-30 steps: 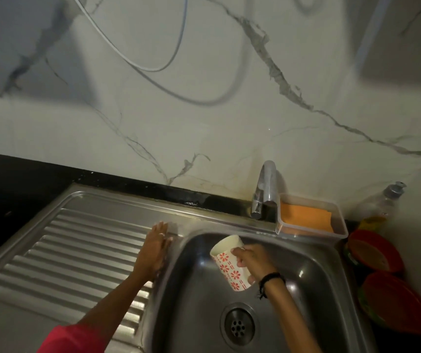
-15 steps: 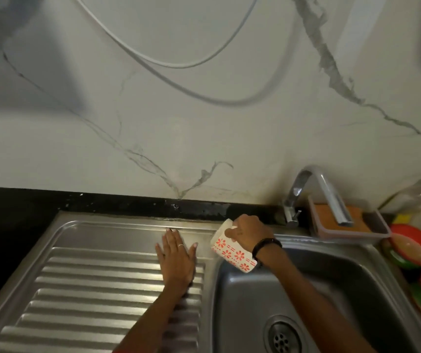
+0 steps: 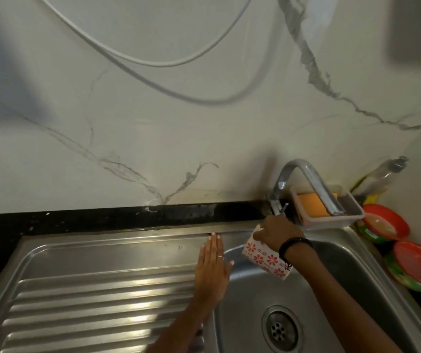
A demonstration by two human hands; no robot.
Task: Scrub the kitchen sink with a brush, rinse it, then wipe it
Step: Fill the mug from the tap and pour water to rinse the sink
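The steel sink [image 3: 331, 253] has its bowl at the right and a round drain [image 3: 280, 330] at its bottom. My right hand [image 3: 275, 234] grips a white cup with red flowers [image 3: 265, 258], tipped on its side over the bowl's back left corner, below the tap's base. My left hand [image 3: 213, 266] lies flat with straight fingers on the ledge between the drainboard [image 3: 89, 289] and the bowl. The curved tap [image 3: 303, 179] rises behind my right hand. No brush is in sight.
A clear tray with an orange sponge [image 3: 311, 205] sits behind the bowl under the spout. Red and green bowls [image 3: 405, 261] are stacked at the right, with a soap bottle [image 3: 380, 174] behind them. A black counter strip [image 3: 102, 217] runs along the marble wall.
My right hand has carried the cup from inside the bowl up to its back left corner near the tap. My left hand slid back along the ledge. The view shifted left.
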